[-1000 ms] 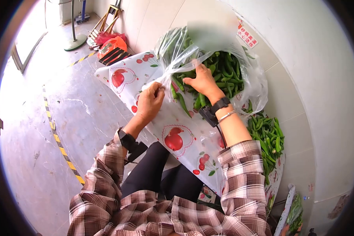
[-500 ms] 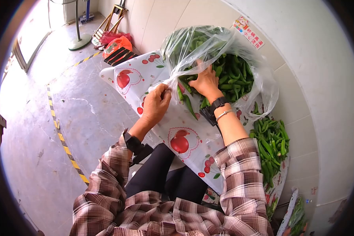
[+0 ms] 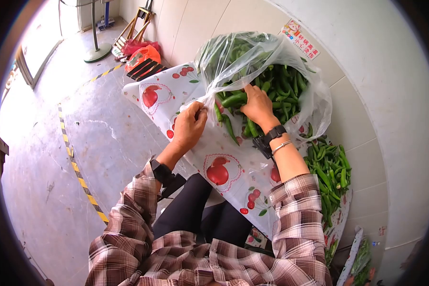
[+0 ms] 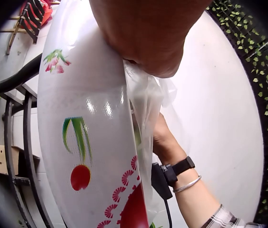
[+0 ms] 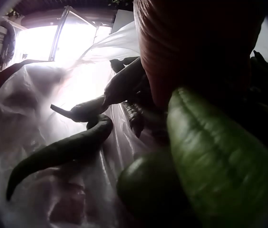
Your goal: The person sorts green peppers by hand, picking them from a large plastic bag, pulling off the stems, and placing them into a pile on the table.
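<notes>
A clear plastic bag [image 3: 271,50] full of long green peppers [image 3: 283,90] lies on its side on the table, its mouth turned toward me. My left hand [image 3: 189,125] pinches the gathered edge of the bag at its left. Inside the mouth, my right hand [image 3: 260,108] has its fingers curled over peppers, and a thick green pepper [image 3: 234,99] sticks out between thumb and forefinger. In the right wrist view a large pepper [image 5: 214,152] is close below the palm, while a thin curved pepper [image 5: 62,152] lies on the plastic. The right fingertips are partly hidden among the peppers.
A pile of green peppers [image 3: 330,174] lies on the table to the right of the bag. The table wears a white fruit-print cloth [image 3: 186,162]. A tiled wall [image 3: 357,114] runs along the far side. An orange bag [image 3: 143,56] sits beyond the left corner.
My right hand has reached deeper into the bag, then drawn back to the right, and a thick pepper now shows at its fingers. The left hand keeps its hold on the bag.
</notes>
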